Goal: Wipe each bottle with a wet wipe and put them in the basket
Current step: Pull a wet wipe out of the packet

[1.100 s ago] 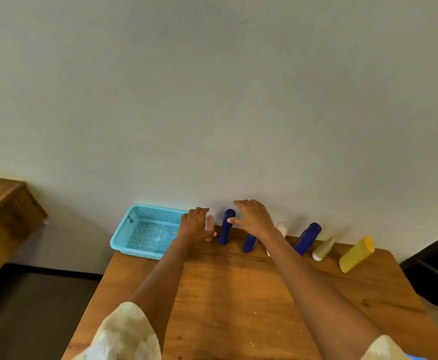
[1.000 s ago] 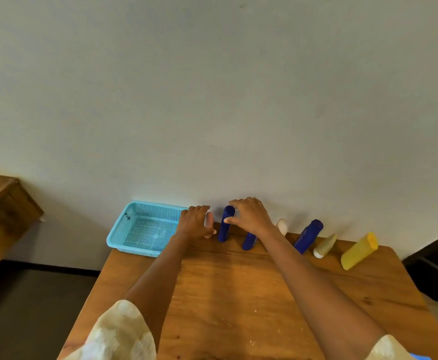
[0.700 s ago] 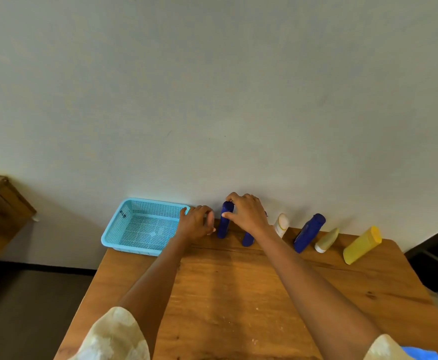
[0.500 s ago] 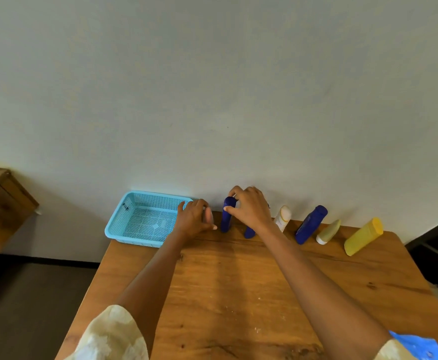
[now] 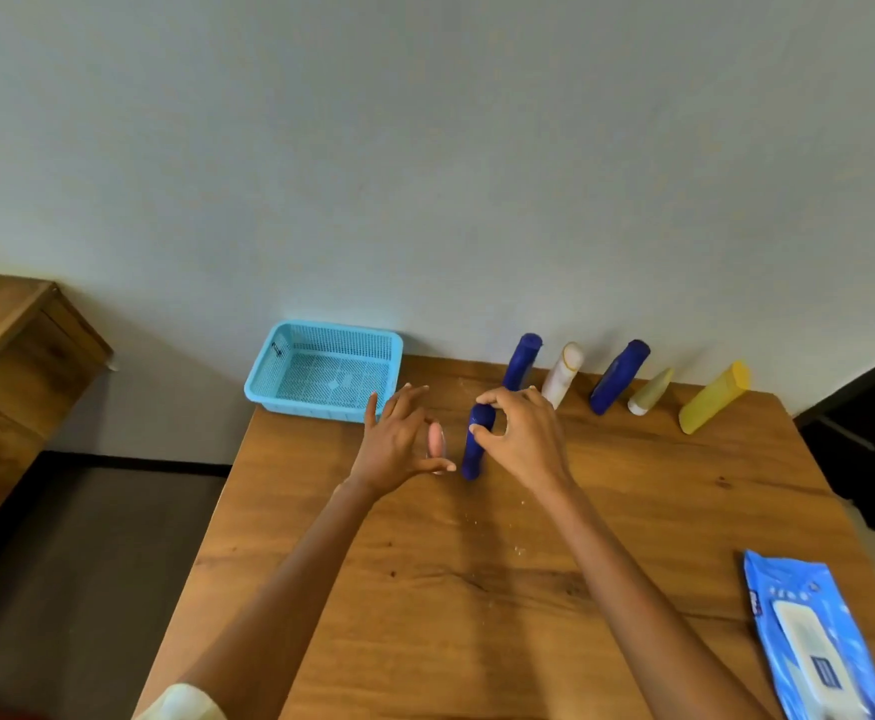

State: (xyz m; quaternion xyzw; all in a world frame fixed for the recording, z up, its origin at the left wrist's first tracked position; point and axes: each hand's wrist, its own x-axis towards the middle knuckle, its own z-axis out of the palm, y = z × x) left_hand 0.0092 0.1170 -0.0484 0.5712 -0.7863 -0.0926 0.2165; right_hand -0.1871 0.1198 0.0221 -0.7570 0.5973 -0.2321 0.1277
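Basket (image 5: pixel 275 379) upper left empty, wipe pack (image 5: pixel 820 636) lower right untouched: right hand (image 5: pixel 526 439) grip pinches centre blue bottle (image 5: pixel 477 444), left hand (image 5: pixel 399 444) grip open, empty.

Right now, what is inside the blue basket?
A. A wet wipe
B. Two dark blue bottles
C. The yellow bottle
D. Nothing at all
D: the mesh floor of the blue basket shows bare, while the right hand holds a dark blue bottle on the table and five more bottles stand by the wall.
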